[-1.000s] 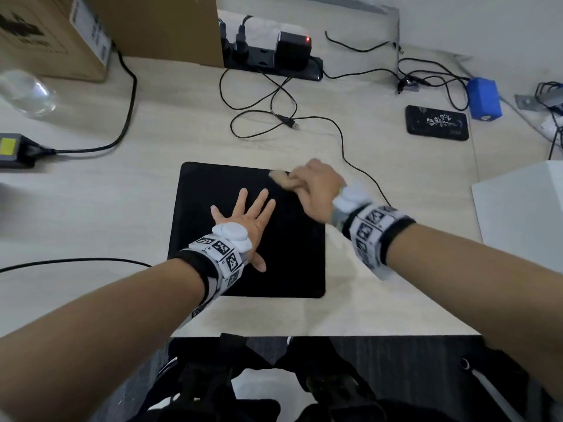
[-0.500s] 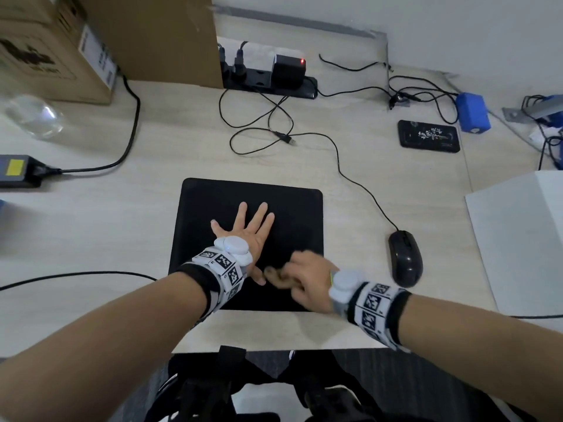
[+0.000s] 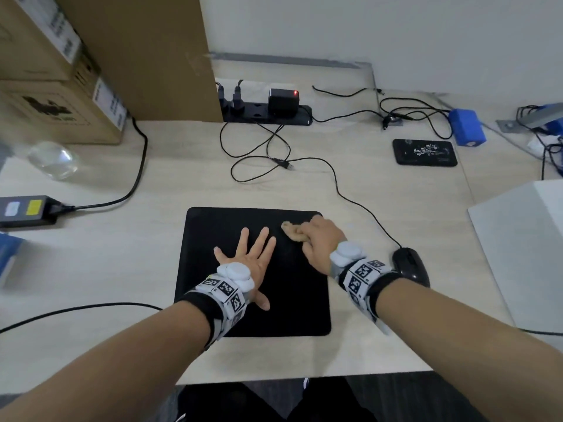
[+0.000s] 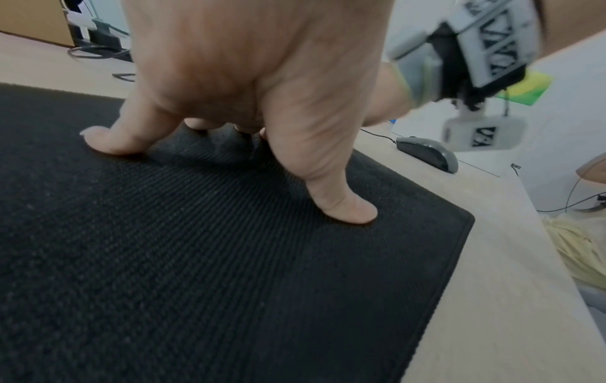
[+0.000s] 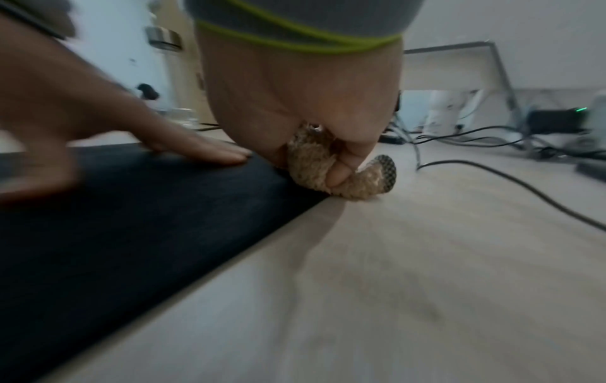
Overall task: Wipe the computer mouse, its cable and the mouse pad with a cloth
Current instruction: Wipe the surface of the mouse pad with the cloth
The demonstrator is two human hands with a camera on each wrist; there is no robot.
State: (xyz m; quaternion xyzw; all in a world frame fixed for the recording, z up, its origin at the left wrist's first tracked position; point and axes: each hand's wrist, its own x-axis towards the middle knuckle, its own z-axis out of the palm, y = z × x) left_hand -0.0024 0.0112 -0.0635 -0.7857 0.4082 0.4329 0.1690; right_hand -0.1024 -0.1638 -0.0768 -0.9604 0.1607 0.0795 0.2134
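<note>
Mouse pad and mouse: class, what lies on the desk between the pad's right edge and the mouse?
In the head view, only bare desk lies between the mouse pad and the mouse, crossed above by the right hand's wrist.

On the desk [image 3: 380,190] lie one black mouse pad [image 3: 274,312], one black computer mouse [image 3: 409,264] with its single cable [image 3: 344,193], and one tan cloth [image 3: 293,232]. Two hands are on the pad: one left hand [image 3: 254,264] spread flat, one right hand [image 3: 323,242] gripping the cloth. Further back there are two stacked cardboard boxes [image 3: 58,95], one power strip [image 3: 268,115] carrying two plugs and one adapter, one blue box [image 3: 466,130], one black phone-like slab [image 3: 425,152] and one power brick [image 3: 24,210]
</note>
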